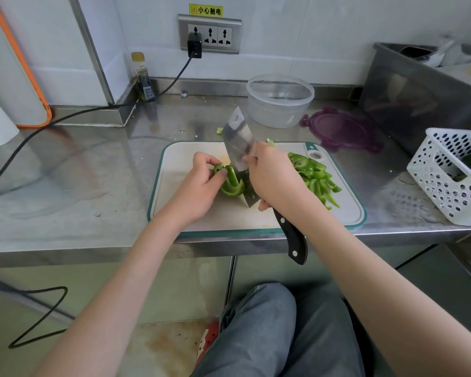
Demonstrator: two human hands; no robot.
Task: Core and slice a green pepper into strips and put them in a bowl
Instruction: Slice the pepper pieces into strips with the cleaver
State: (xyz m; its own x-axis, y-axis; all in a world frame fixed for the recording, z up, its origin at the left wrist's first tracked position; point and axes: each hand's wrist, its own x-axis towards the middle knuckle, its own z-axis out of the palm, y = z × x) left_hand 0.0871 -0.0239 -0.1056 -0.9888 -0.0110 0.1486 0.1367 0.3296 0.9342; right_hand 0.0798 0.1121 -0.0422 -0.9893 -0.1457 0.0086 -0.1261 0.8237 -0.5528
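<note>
- On the white plastic cutting board with a teal rim [191, 213], near the front edge of the stainless-steel tabletop [93, 170], lies the remaining curved piece of green pepper [230, 185], not yet cut through.
- Left hand [199, 186]: fingers curled over the pepper piece, pinching it against the board just beside the blade.
- Right hand [272, 175]: wrapped round the neck of the broad steel cleaver with a black riveted handle [239, 148]; the blade stands nearly upright, its edge on or just above the board (which of the two cannot be told), its flat against the pepper piece.
- Done so far, as judged from the layout: a heap of cut green pepper strips [314, 176] lies on the right part of the board, so coring and most of the slicing appear finished.
- Left to do: slice the last piece, then move all strips into the clear round plastic bowl [280, 100], which stands behind the board and looks empty.
- Edges: the board's front rim sits at the tabletop's front edge, and the cleaver handle overhangs it; strips at the heap's near end lie close to the board's right rim.
- Open room: bare steel lies left of the board. The path to the bowl runs past a purple plastic lid [340, 129] lying just right of the bowl; a white perforated plastic basket [446, 172] stands well to the right.
</note>
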